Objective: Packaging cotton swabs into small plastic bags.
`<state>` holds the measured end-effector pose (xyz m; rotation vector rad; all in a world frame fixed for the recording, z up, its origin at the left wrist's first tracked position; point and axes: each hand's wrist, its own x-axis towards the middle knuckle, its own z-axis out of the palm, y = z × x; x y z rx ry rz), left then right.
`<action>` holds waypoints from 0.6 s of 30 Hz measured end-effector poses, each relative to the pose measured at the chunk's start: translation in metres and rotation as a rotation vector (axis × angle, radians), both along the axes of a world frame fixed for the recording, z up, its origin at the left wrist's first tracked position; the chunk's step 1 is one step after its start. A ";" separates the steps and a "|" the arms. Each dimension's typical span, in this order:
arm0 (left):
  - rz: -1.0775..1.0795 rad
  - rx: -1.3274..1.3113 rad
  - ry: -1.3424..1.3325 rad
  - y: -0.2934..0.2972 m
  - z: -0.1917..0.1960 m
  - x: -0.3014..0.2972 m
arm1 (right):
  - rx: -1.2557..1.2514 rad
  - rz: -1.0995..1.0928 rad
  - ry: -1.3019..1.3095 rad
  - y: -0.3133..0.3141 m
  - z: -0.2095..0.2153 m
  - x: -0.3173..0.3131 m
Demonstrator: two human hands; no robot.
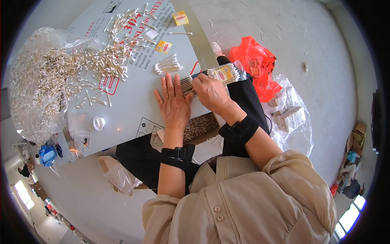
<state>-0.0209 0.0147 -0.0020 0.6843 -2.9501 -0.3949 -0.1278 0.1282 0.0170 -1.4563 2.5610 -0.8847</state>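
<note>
A row of cotton swabs (186, 85) lies side by side at the table's right edge, between my hands. My left hand (174, 101) rests flat with fingers stretched, its thumb beside the row. My right hand (212, 95) is closed at the row's right end, fingers bent onto the swabs; its fingertips are partly hidden. Just past its knuckles is a clear packet of swabs (224, 74) with a yellow label, over my dark trouser leg. Beyond my left fingertips sits a small loose bunch of swabs (168, 65).
A big clear bag (32, 77) spills swabs over the table's left. Yellow cards (163, 46) and a round white container (98, 123) lie on the tabletop. Below the table edge is a cardboard box (203, 127). Right, on the floor, are a red bag (254, 61) and a clear bag of packets (290, 116).
</note>
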 end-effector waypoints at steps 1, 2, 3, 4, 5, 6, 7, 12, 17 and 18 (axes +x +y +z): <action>-0.004 -0.008 -0.013 0.000 0.000 0.000 | 0.053 -0.044 -0.027 -0.002 0.002 0.001; -0.008 -0.017 -0.027 -0.001 0.001 0.000 | 0.107 -0.089 -0.054 -0.004 0.003 0.002; -0.007 -0.018 -0.026 -0.001 0.001 0.000 | 0.106 -0.088 -0.053 -0.006 0.004 0.002; -0.009 -0.009 -0.024 -0.001 0.002 0.000 | 0.114 -0.101 -0.064 -0.007 0.004 0.002; -0.011 0.000 -0.022 -0.001 0.002 0.000 | 0.121 -0.114 -0.074 -0.008 0.004 0.002; -0.011 -0.001 -0.021 -0.001 0.003 0.001 | 0.121 -0.114 -0.073 -0.008 0.001 0.000; -0.022 0.000 -0.009 -0.002 0.003 0.001 | 0.078 -0.138 -0.120 -0.008 -0.001 -0.002; 0.030 0.451 0.582 -0.010 -0.005 0.004 | -0.382 -0.254 -0.370 -0.008 0.001 -0.002; 0.209 0.882 0.943 -0.001 -0.001 -0.016 | -0.697 -0.284 -0.668 -0.023 -0.019 0.010; 0.211 0.880 0.943 -0.002 -0.002 -0.018 | -0.697 -0.282 -0.669 -0.026 -0.021 0.015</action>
